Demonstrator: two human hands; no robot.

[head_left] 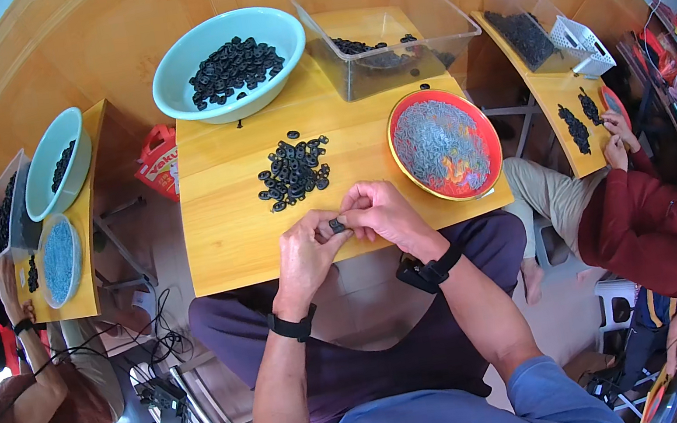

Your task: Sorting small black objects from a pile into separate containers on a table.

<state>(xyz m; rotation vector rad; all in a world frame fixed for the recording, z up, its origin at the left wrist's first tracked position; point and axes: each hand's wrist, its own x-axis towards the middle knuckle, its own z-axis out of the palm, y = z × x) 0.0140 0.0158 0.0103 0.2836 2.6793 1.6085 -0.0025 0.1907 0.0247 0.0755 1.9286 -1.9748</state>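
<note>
Close to the table's front edge, my left hand (307, 250) and my right hand (377, 211) meet, fingers pinched together. Between their fingertips is a small black ring-like part (336, 226), partly covered by the fingers. Just beyond my hands lies a loose pile of similar black parts (295, 170) with holes in them. To the right of the pile stands a red round tray (484, 125) with a yellow rim, holding many thin grey wire-like pieces (438, 138). Whether one of those pieces is in my fingers is too small to tell.
At the back of the wooden table (218, 231) stand a light-blue basin (170, 87) and a clear plastic bin (375, 77), both with black parts. Co-workers sit at side tables: one hand (8, 286) at left, others' hands (617, 145) at right. Cables (153, 325) hang at left.
</note>
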